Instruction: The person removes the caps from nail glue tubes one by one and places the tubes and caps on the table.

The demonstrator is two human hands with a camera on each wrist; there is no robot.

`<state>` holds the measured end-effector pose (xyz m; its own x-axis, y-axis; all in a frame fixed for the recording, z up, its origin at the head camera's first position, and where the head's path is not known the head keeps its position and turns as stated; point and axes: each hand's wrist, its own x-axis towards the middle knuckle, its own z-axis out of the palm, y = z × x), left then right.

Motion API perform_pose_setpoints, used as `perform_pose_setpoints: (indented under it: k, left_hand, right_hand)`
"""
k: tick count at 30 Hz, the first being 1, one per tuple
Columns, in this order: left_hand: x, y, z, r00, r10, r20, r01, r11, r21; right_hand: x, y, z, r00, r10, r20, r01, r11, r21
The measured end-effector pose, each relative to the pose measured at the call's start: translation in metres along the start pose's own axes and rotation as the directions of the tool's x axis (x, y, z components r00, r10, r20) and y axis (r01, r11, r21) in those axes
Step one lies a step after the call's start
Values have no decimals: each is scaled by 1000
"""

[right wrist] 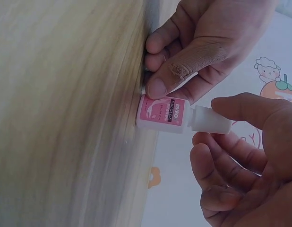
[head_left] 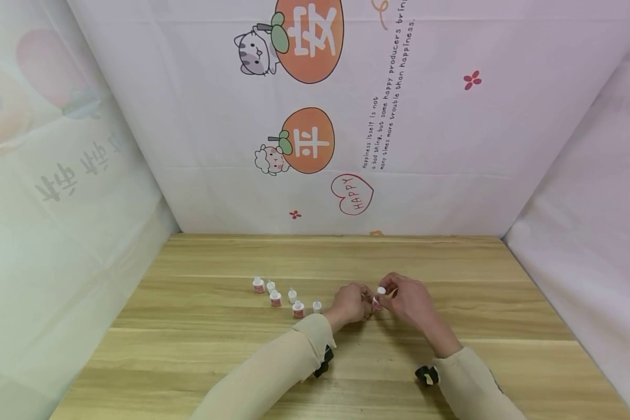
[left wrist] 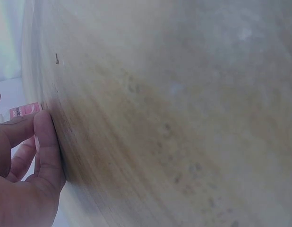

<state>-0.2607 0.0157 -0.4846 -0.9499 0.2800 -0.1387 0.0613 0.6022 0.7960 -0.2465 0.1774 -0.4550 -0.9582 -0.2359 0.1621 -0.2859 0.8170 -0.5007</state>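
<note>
A small nail glue bottle [right wrist: 160, 113] with a pink label stands upright on the wooden table, its white cap [right wrist: 214, 121] on the neck. My left hand [head_left: 350, 302] holds the bottle low down, thumb tip against its side; the other fingers are partly hidden behind it. From the other side, my right hand [head_left: 412, 300] pinches the cap between thumb and fingers. In the left wrist view, only part of the pink label [left wrist: 24, 110] shows beyond the left fingers.
Left of my hands stand three more glue bottles [head_left: 275, 298] without their caps. Beside each is a white brush cap [head_left: 292, 296], thin stem pointing up. A printed white cloth wall [head_left: 425, 192] borders the back of the wooden table [head_left: 215, 361].
</note>
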Motion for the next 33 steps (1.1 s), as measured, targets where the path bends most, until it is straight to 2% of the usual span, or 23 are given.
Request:
perform_pose_setpoints:
  k: [6, 13, 19, 26, 33]
  left_hand:
    - [0, -1, 0, 1000, 8, 2, -8, 1000, 3]
    - [-1, -1, 1, 1000, 12, 4, -12, 1000, -3]
    - [-2, 0, 1, 1000, -1, 15, 2, 999, -36]
    - [-3, 1, 0, 1000, 8, 8, -7, 1000, -10]
    - [-2, 0, 1, 1000, 0, 7, 0, 999, -42]
  right_hand:
    - [0, -1, 0, 1000, -24, 5, 24, 1000, -7]
    - [-1, 0, 0, 1000, 2, -5, -2, 1000, -1]
    - [-1, 1, 0, 1000, -12, 4, 12, 1000, -1]
    - [0, 1, 0, 1000, 18, 0, -18, 1000, 3]
    - [0, 0, 0, 1000, -5, -3, 5, 1000, 5]
